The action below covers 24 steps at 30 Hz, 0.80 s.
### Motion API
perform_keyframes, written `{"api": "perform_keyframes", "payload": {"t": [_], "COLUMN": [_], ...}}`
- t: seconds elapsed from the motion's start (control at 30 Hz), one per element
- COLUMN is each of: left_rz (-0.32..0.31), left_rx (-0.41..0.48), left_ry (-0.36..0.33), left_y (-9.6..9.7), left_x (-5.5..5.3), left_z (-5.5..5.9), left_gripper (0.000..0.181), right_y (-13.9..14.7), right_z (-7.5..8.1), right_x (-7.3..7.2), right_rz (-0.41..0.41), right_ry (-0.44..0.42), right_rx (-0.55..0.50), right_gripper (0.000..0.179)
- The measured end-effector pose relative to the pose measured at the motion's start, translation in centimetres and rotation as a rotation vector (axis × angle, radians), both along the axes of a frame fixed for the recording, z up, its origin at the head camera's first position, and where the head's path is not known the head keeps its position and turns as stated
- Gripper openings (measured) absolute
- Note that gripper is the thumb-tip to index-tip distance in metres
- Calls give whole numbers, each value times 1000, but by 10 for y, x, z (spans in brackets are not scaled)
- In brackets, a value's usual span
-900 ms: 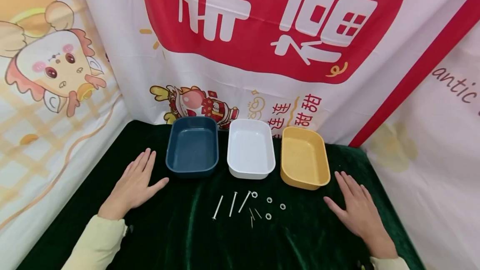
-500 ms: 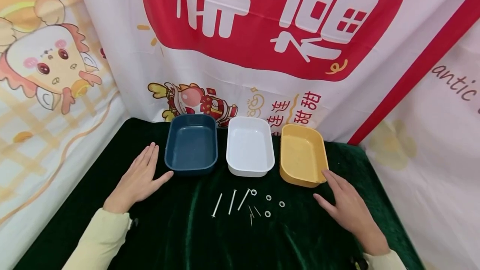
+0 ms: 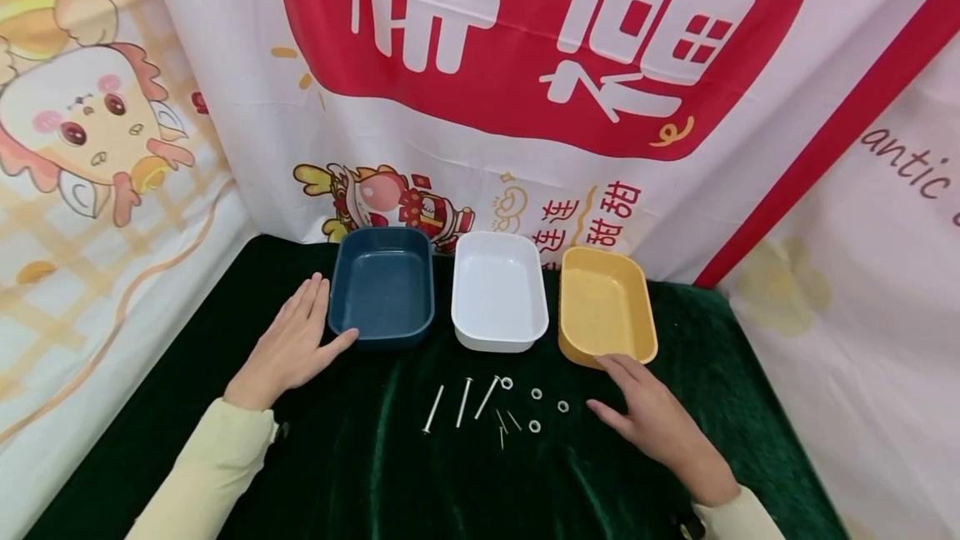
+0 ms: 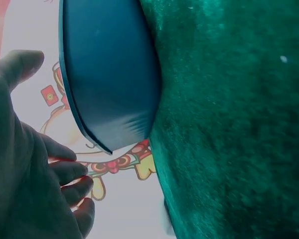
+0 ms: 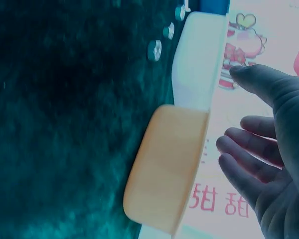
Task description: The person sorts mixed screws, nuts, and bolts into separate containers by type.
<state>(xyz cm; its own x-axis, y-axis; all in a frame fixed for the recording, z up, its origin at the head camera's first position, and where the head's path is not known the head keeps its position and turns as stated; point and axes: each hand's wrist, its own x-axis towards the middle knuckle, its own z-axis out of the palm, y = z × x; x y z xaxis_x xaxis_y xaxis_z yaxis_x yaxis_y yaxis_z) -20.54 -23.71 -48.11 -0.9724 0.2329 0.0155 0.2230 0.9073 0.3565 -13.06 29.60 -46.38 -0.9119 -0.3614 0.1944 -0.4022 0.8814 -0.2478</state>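
My left hand [image 3: 292,348] has its fingers extended beside the dark blue box [image 3: 381,294]; its thumb overlaps the box's near left corner in the head view. Fingers of the right hand [image 3: 652,419] overlap the front edge of the yellow box [image 3: 603,298], thumb spread toward the nuts. Neither hand holds anything. Between them on the cloth lie three long bolts [image 3: 464,402], three thin nails [image 3: 513,421] and several hex nuts [image 3: 563,407]. The left wrist view shows the blue box's side [image 4: 109,74] beyond spread fingers. In the right wrist view, nuts [image 5: 154,50] lie near the boxes.
A white box [image 3: 498,294] stands between the blue and yellow ones, all three in a row at the back. Dark green velvet cloth [image 3: 315,473] covers the table. Printed white curtains [image 3: 420,132] hang close behind and at both sides.
The right hand has moved left from beside the yellow box to its front edge. The left hand has shifted right and slightly forward, up to the blue box. The view has tilted slightly.
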Motion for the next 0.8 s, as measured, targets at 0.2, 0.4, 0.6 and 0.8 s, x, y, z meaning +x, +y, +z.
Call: {"api": "perform_keyframes", "payload": {"t": [0.2,0.4,0.6,0.8], "left_rz": [-2,-2,8,15], "left_rx": [-8,-18,-36,-68], "left_ry": [-11,-21,-24,-24], "left_y": [7,13,16,17], "left_x": [-4,-7,-10,-12], "left_z": [0,-2,-5,-8], "left_gripper": [108,111,113,114], "right_y": [-8,-11,-10,-9], "right_z": [-11,-25,-36,-41], "right_x": [-5,-10,-15,-20], "right_rz": [88,112,116,114], "right_ry": [-19,-99,-163,-186], "right_rx": [-27,-67,-80,-84], "right_gripper": [60,47,41,39]}}
